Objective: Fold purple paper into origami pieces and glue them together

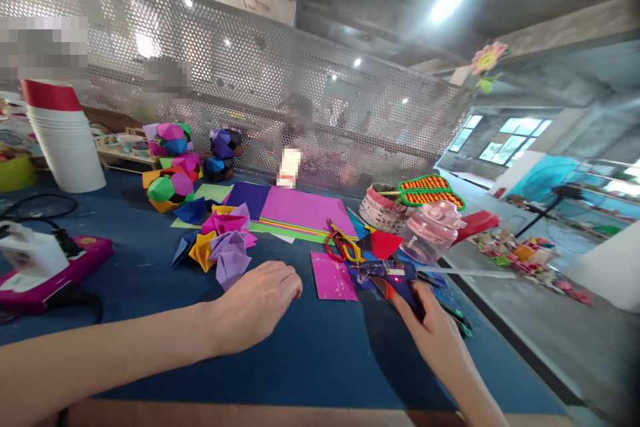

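Observation:
My left hand is curled low over the blue table, knuckles up; whatever its fingers may hold is hidden. Just beyond it is a lilac folded paper piece, joined by yellow and pink ones. On the right, my right hand is closed round a dark blue glue gun with a lit red light and an orange trigger. A magenta paper square lies between my hands. Red and yellow scissors rest beyond that square, against a stack of coloured paper.
Finished paper balls and stacked white cups stand at the back left. A magenta power strip with cables is at the left edge. At the right are a pink bottle, a round container and a red paper piece.

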Available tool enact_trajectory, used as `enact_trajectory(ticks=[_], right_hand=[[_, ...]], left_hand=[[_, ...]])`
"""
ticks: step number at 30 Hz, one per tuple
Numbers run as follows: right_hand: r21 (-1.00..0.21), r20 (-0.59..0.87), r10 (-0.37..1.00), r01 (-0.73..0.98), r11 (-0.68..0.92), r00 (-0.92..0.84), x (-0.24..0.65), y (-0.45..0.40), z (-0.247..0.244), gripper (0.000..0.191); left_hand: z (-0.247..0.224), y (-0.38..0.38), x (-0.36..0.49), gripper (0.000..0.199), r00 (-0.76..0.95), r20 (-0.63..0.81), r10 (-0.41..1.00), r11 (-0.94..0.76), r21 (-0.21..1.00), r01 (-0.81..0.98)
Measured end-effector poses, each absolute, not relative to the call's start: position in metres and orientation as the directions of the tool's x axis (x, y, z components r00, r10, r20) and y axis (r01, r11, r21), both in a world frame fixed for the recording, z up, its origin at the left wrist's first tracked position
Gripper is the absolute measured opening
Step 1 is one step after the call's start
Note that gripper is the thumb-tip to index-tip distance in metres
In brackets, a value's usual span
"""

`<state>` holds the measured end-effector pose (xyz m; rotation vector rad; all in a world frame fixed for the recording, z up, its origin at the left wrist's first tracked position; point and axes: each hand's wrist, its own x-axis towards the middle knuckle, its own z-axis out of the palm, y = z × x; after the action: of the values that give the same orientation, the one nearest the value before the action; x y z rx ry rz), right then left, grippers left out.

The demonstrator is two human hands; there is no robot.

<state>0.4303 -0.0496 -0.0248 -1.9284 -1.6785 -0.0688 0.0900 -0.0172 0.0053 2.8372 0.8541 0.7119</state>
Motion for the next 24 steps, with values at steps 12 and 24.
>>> enact_trajectory(ticks=[12, 24], right_hand=[[-0.355, 0.456, 0.884, 0.889, 0.289, -0.105, 0.413, -0.034, -0.010, 0.029], [-0.297, 0.399, 0.902, 0.907, 0.298, -0.166, 0.428, -0.018, -0.023, 0.036]], left_hand=[[0.021, -0.006, 0.044, 0.023, 0.608, 0.451, 0.653, -0.748, 0.260, 0.610], [0.040, 0.027, 0.000, 0.015, 0.323, 0.513, 0.795, -0.576, 0.472, 0.668]])
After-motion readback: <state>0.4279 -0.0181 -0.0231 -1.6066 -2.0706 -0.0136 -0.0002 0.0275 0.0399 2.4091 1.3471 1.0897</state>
